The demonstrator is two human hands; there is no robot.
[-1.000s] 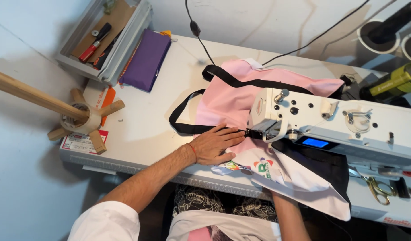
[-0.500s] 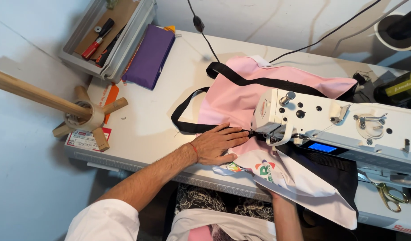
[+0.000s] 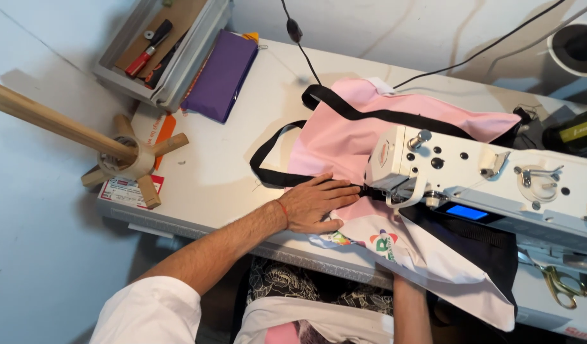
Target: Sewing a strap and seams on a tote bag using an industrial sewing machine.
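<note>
Pink fabric (image 3: 344,143) with a black strap (image 3: 274,175) lies on the white table (image 3: 211,178) under the sewing machine (image 3: 484,175). The left hand (image 3: 316,204) presses it flat, fingers spread, grasping nothing. The right hand is hidden beneath the cloth; I cannot tell its grip.

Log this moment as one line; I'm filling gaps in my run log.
left hand: flat on pink fabric | right hand: hidden under fabric | sewing machine: over fabric
</note>
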